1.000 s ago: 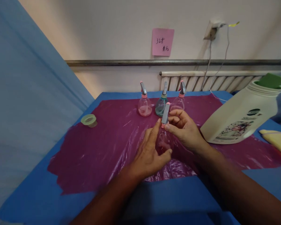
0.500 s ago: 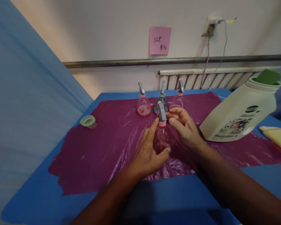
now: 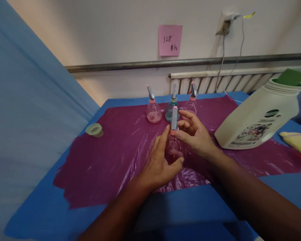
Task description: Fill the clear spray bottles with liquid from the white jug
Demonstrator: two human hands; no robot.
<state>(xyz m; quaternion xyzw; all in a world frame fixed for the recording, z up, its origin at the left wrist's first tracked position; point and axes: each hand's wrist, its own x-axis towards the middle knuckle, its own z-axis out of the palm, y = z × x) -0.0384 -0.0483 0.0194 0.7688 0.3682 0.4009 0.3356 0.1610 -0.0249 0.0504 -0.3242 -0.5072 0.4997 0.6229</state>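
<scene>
A clear spray bottle [image 3: 176, 147] with a pink collar and grey trigger head stands upright in front of me, with some pinkish liquid inside. My left hand [image 3: 161, 160] is wrapped round its body, thumb at the near side. At the collar, my right hand [image 3: 196, 135] grips with thumb and fingers, just under the trigger head. Behind stand a clear pink-collared spray bottle [image 3: 154, 112], a teal spray bottle [image 3: 169, 112] and another pink-collared spray bottle [image 3: 193, 106], the last partly hidden by my right fingers.
A large cream jug [image 3: 256, 120] with a green piece in its mouth leans at right, beside a yellow cloth [image 3: 297, 144]. A small pale green cup [image 3: 95, 130] lies at left. Purple plastic sheeting [image 3: 102, 174] covers the blue tabletop [image 3: 190, 204]; a blue curtain [image 3: 35, 100] hangs at left.
My right hand has closed in on the collar, its thumb now against it. The trigger head has turned slightly. My left hand keeps its hold.
</scene>
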